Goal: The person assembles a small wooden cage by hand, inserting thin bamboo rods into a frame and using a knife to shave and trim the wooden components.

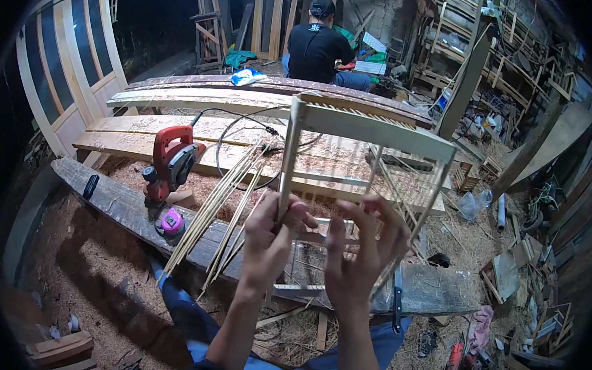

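Observation:
My left hand [271, 238] is closed round a left upright of a pale wooden frame [374, 132], which has thin slats and stands raised above the bench. My right hand [363, 250] is inside or against the frame's right part, fingers apart and bent; whether they touch the slats is unclear. Left of my hands lie thin bamboo sticks [216, 221] on the weathered plank bench [118, 211], with a pink tape measure [172, 221] and a red electric planer [174, 157]. A black-handled knife [397, 306] lies at the bench's right, below the frame.
Shaving-covered boards [122, 140] lie across behind the bench, with a black cable. A person in black [321, 51] sits with their back to me beyond them. Slatted doors [69, 69] lean at left. Scrap wood [507, 279] and red tools [455, 361] are on the floor at right.

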The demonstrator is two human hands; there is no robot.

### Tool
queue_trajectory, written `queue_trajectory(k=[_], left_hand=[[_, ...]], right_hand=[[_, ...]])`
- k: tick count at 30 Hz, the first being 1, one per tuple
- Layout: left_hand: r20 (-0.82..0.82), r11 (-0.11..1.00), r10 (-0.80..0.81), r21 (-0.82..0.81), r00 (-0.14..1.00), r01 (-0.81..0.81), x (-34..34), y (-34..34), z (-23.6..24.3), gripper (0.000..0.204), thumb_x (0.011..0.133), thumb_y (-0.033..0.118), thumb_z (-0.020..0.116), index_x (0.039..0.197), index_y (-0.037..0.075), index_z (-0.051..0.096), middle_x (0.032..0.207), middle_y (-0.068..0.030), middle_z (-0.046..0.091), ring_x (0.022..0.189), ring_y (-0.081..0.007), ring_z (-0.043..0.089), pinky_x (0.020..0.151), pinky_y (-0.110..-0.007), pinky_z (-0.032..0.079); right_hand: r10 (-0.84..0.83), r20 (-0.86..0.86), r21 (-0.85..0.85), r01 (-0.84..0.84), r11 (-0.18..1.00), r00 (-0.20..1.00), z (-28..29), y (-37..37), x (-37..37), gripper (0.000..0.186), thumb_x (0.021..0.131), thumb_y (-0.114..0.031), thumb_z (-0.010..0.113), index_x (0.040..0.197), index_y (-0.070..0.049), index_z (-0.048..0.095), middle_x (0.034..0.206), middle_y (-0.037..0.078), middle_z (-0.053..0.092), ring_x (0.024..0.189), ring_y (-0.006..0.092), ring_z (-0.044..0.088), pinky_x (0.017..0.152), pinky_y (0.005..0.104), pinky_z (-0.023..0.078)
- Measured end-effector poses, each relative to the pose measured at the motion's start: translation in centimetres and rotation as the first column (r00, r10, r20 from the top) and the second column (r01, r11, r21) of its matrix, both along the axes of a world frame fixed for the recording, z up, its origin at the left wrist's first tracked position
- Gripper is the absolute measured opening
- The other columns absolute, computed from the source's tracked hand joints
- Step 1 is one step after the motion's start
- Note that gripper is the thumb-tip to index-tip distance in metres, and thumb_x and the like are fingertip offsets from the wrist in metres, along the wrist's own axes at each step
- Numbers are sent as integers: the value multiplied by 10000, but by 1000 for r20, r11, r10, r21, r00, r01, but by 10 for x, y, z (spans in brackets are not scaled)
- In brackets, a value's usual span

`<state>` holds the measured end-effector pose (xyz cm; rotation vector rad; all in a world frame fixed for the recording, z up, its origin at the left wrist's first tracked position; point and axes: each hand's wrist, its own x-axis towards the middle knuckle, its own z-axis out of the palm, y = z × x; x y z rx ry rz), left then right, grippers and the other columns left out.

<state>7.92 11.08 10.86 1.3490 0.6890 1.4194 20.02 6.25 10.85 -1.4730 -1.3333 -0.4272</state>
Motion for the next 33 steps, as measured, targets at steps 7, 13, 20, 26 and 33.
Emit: queue_trajectory(k=[7, 13, 20, 26, 33], left_hand=[[-24, 1000, -13, -9, 1000, 13, -1, -11, 4, 187, 944, -96, 489, 1096, -37, 580, 967, -55, 652, 909, -70, 641, 776, -215, 524], [-82, 997, -76, -26, 994, 74, -5, -7, 8, 225, 939, -108, 464, 1111, -22, 581, 974, -48, 650, 906, -59, 628, 740, -204, 501], [-56, 1000, 18, 13, 998, -17, 2, -2, -6, 240, 917, -96, 476, 1132, -45, 570, 937, -80, 637, 867, -100, 616, 753, -251, 506], [-56, 995, 41, 90, 998, -35, 4, 1, -10, 268, 892, -99, 484, 1136, -37, 577, 921, -120, 637, 854, -128, 620, 756, -270, 494], [-112, 996, -29, 83, 993, 38, -1, 1, -9, 299, 933, -19, 529, 1231, -45, 529, 945, -55, 617, 866, -93, 591, 778, -236, 468]], right_hand=[[-106, 43, 79, 102, 992, 993, 50, 28, -22, 241, 889, -374, 694, 957, -144, 719, 1057, 56, 529, 1081, 267, 441, 944, 451, 289], [19, -31, 166, -13, 986, 999, 46, 48, -23, 158, 852, -289, 735, 915, -146, 710, 903, 38, 536, 893, 222, 493, 803, 398, 325], [39, 0, 185, -39, 982, 999, 43, 48, -19, 109, 841, -224, 728, 887, -130, 696, 881, 31, 531, 868, 220, 480, 788, 405, 322], [73, -27, 219, -65, 973, 997, 41, 51, -20, 90, 826, -195, 749, 837, -125, 694, 818, 21, 534, 817, 206, 477, 760, 398, 312], [60, -43, 235, -48, 971, 997, 43, 52, -23, 122, 856, -118, 706, 786, -32, 654, 665, 24, 476, 671, 162, 414, 659, 343, 327]])
